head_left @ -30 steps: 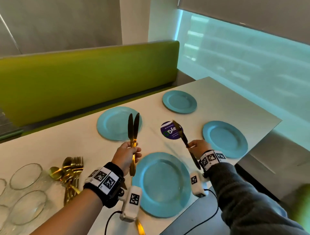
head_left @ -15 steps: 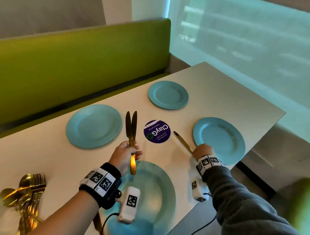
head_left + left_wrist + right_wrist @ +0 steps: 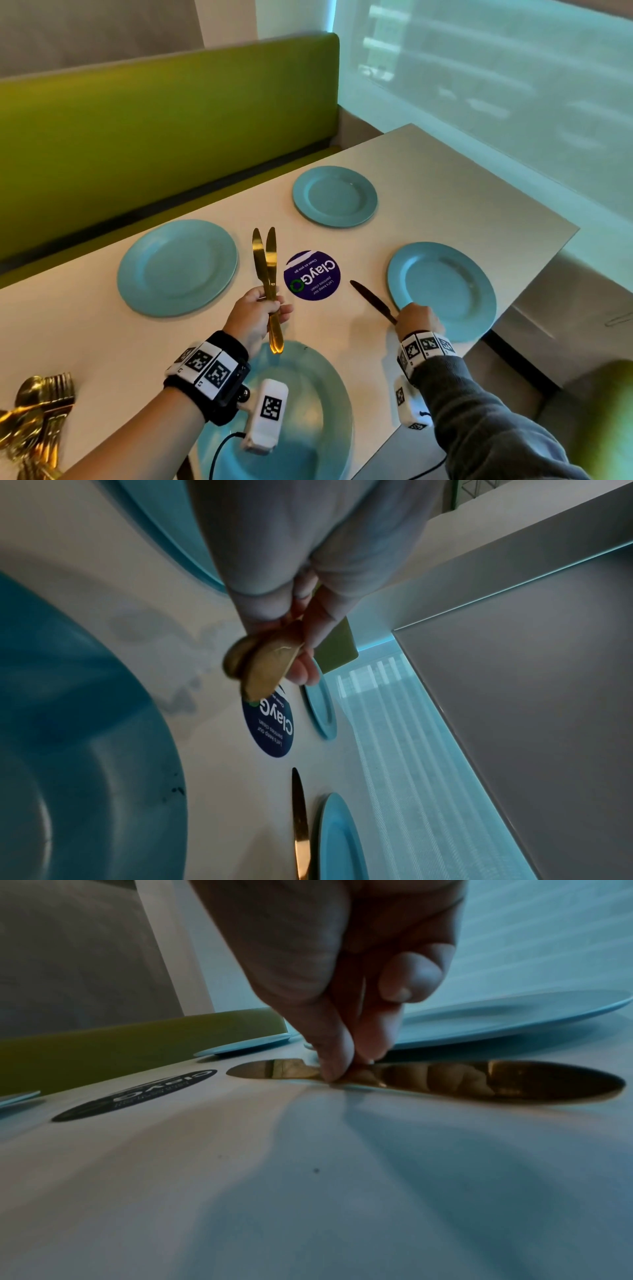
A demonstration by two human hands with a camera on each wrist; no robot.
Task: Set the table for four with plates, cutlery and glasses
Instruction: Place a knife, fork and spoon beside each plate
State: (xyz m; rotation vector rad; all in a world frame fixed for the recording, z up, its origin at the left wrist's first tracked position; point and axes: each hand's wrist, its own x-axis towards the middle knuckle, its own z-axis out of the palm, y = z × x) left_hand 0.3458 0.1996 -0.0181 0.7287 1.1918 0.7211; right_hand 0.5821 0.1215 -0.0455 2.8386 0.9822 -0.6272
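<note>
Several blue plates lie on the white table [image 3: 445, 178]: far left [image 3: 176, 267], far right [image 3: 334, 196], near right [image 3: 442, 289] and nearest me [image 3: 294, 411]. My left hand [image 3: 255, 315] grips two gold knives [image 3: 265, 270] upright above the nearest plate; their handle ends [image 3: 260, 664] show in the left wrist view. My right hand [image 3: 416, 320] pinches a third gold knife [image 3: 371, 301] that lies flat on the table just left of the near right plate. In the right wrist view thumb and fingers [image 3: 337, 1053] pinch this knife [image 3: 479, 1080] at its middle.
A round purple sticker [image 3: 311, 275] marks the table's centre. A heap of gold forks and spoons [image 3: 37, 421] lies at the near left edge. A green bench back [image 3: 154, 120] runs behind the table; the table's right edge [image 3: 534, 284] drops off.
My right hand has lowered its knife from mid-air down flat onto the table beside the near right plate. The left hand keeps its two knives upright. The view has swung right, off the glasses.
</note>
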